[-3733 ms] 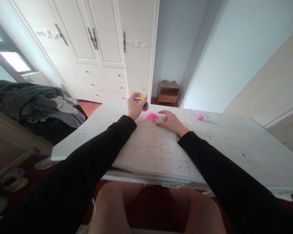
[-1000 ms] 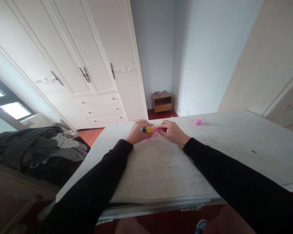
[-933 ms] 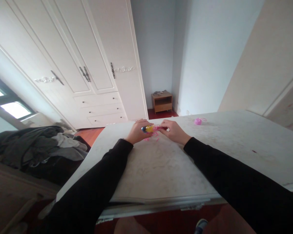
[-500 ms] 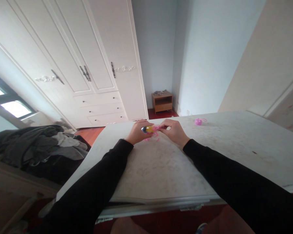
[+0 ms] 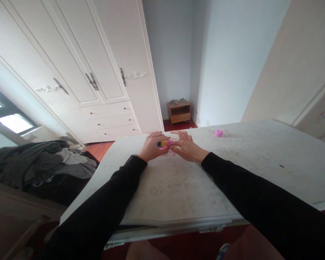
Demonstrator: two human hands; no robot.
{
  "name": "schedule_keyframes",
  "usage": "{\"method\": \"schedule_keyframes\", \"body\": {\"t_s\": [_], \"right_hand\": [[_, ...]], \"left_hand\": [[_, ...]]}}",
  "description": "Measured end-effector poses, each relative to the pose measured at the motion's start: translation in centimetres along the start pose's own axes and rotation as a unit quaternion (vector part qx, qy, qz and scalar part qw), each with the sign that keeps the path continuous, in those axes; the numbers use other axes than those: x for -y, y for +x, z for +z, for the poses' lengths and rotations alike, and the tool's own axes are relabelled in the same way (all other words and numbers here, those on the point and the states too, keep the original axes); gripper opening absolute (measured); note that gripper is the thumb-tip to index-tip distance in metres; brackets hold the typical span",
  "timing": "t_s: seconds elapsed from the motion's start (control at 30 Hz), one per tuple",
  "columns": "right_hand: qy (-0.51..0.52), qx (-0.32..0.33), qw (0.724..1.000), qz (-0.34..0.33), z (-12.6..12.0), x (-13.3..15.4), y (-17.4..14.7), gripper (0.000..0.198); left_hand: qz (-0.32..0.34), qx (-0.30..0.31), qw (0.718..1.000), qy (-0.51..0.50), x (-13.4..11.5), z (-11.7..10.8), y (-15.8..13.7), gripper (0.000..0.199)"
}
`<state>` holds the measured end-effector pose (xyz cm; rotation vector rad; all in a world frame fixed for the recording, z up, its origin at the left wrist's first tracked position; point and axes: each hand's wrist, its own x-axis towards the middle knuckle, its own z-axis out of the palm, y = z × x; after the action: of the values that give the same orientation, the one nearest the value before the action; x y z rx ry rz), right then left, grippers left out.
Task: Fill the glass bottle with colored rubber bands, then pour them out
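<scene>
Over the far part of the white table, my left hand (image 5: 153, 146) is wrapped round a small yellow, dark blue and pink thing (image 5: 164, 143), too small to make out its kind. Pink strands (image 5: 173, 154) hang just below it. My right hand (image 5: 188, 146) meets its pink end from the right, thumb against it and the other fingers spread apart. Farther right, a small round pink object (image 5: 219, 133) with a thin loop lies on the tabletop, apart from both hands.
The white, stained table (image 5: 176, 195) spreads out under my forearms. Dark clothes (image 5: 43, 162) are heaped to the left. A white wardrobe (image 5: 108, 72) and a small wooden nightstand (image 5: 179, 112) stand beyond. A dark speck (image 5: 281, 166) marks the table on the right.
My right hand's fingers have gone from a pinch on the pink end to spread apart, and the hand has moved slightly left. My left hand keeps its hold.
</scene>
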<state>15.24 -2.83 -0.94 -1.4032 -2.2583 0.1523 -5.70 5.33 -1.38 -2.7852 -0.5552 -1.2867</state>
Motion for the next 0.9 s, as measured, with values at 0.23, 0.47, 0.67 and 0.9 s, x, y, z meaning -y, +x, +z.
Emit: {"method": "schedule_keyframes", "body": {"t_s": [0.23, 0.47, 0.67, 0.9], "right_hand": [[0.014, -0.096, 0.995, -0.034, -0.28, 0.12, 0.37, 0.040], [0.074, -0.264, 0.958, -0.081, -0.55, -0.26, 0.53, 0.011], [0.068, -0.250, 0.961, -0.095, -0.76, -0.08, 0.30, 0.013], [0.014, -0.120, 0.992, -0.037, -0.60, 0.41, -0.02, 0.030]], "left_hand": [[-0.042, -0.026, 0.998, -0.049, -0.53, 0.00, 0.06, 0.027], [-0.069, -0.047, 0.993, -0.083, -0.29, 0.04, -0.19, 0.024], [-0.062, -0.045, 0.993, -0.086, -0.24, -0.05, -0.16, 0.025], [-0.023, -0.028, 0.999, -0.034, -0.53, -0.09, -0.04, 0.026]]}}
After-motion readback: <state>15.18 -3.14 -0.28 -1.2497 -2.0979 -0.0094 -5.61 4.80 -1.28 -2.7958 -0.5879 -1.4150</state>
